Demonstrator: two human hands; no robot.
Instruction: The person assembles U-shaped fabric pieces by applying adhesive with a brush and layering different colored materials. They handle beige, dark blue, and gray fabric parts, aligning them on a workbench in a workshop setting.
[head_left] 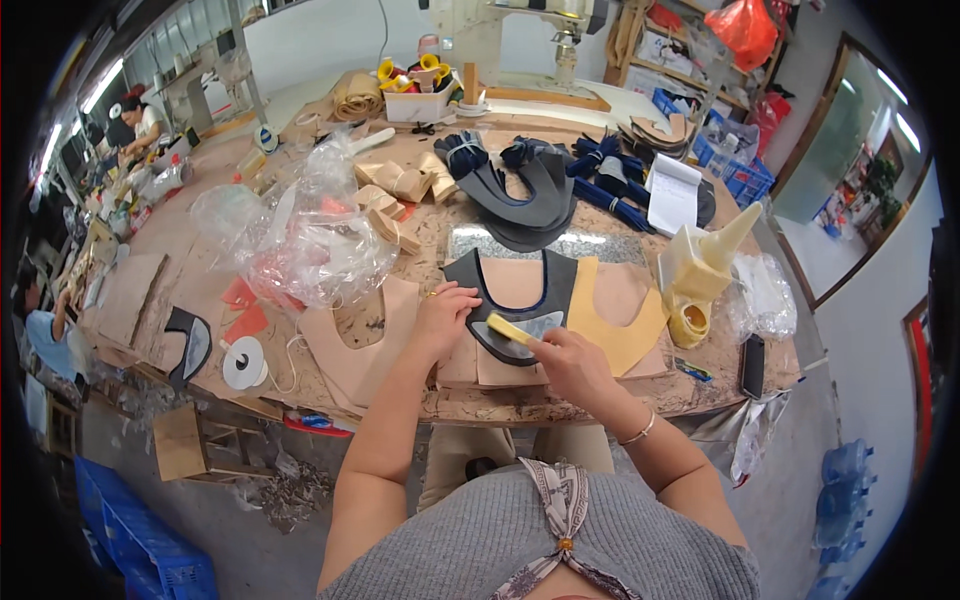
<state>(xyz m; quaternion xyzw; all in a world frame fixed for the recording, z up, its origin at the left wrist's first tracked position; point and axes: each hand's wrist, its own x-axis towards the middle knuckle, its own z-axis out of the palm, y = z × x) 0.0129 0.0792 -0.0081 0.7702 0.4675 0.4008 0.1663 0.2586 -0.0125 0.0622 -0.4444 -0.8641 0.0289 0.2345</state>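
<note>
A dark U-shaped shoe-upper piece (pixel 462 272) with a blue inner edge lies on tan sheets in front of me. My left hand (pixel 447 312) rests on its left side, fingers stretched out along the edge. My right hand (pixel 572 362) grips a short, flat yellow tool (pixel 509 329), whose exact kind I cannot make out. The tool's far end is over a grey patch (pixel 538 325) at the curved near part of the dark piece. To the right, a yellow U-shaped piece (pixel 618 335) overlaps the tan sheets.
A cream spouted bottle (pixel 690 268) and a black phone (pixel 752 365) are at the right. Clear plastic bags (pixel 320 240) and a white spool (pixel 244 362) lie left. Stacked dark pieces (pixel 525 200) and a white notepad (pixel 674 193) sit behind. A wooden stool (pixel 180 443) stands below.
</note>
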